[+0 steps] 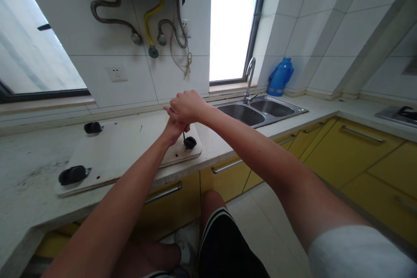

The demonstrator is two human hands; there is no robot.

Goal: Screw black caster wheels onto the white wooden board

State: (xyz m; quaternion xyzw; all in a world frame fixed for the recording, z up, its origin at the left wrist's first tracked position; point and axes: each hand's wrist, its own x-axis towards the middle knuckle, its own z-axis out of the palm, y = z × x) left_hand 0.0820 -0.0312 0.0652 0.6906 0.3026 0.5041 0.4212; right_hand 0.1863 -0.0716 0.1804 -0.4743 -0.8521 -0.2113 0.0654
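A white board (pixel 130 147) lies flat on the pale counter with black caster wheels fixed at its corners. My right hand (pixel 186 105) is clenched above the board's near right corner. My left hand (pixel 173 129) is pressed up against it from below, fingers closed. Both close around a tool whose handle is hidden inside them. A thin dark shaft (pixel 184 135) runs down from the hands to the black caster (pixel 190 142) at that corner. Two more casters sit at the far left (pixel 93 127) and the near left (pixel 72 175).
A double steel sink (pixel 260 113) with a faucet (pixel 249 79) is to the right, and a blue flask (pixel 280 77) stands behind it. Yellow cabinets (pixel 358 147) run under the counter. A stove (pixel 400 115) sits at far right. Hoses (pixel 150 30) hang from a wall heater.
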